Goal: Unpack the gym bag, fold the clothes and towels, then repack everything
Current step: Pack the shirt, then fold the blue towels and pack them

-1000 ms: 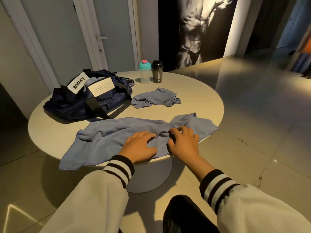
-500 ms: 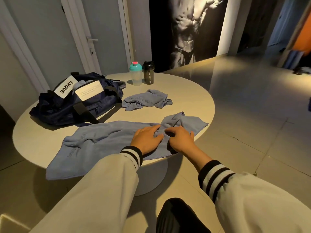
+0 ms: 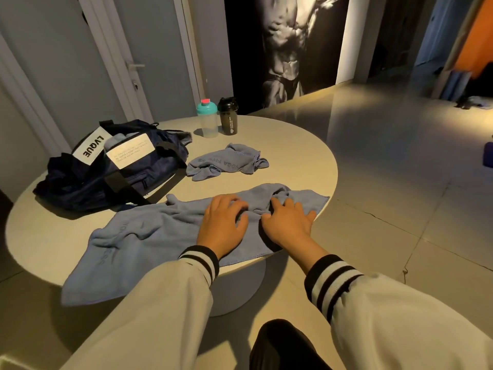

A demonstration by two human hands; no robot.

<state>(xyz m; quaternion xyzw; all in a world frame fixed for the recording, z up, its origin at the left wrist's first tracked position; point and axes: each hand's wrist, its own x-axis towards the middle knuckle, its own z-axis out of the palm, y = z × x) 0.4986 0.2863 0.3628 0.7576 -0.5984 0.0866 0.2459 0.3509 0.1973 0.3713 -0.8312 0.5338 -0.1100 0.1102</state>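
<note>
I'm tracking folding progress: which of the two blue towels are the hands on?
The larger towel spread along the near edge of the table; the left hand and right hand rest on it. The smaller towel lies crumpled, untouched, beside the gym bag.

Only 1 cam here: wide-angle, worn on the head, facing forward and down across the desk (image 3: pixel 293 145) from close by its near edge.

1. The left hand (image 3: pixel 222 227) is being held palm down, its fingers being spread and lightly bent.
2. The right hand (image 3: pixel 289 225) is being held palm down just beside it, fingers being splayed forward.
3. Both arms are being stretched forward, the right sleeve (image 3: pixel 400 316) being worn higher up the forearm than the left sleeve (image 3: pixel 160 311).
</note>
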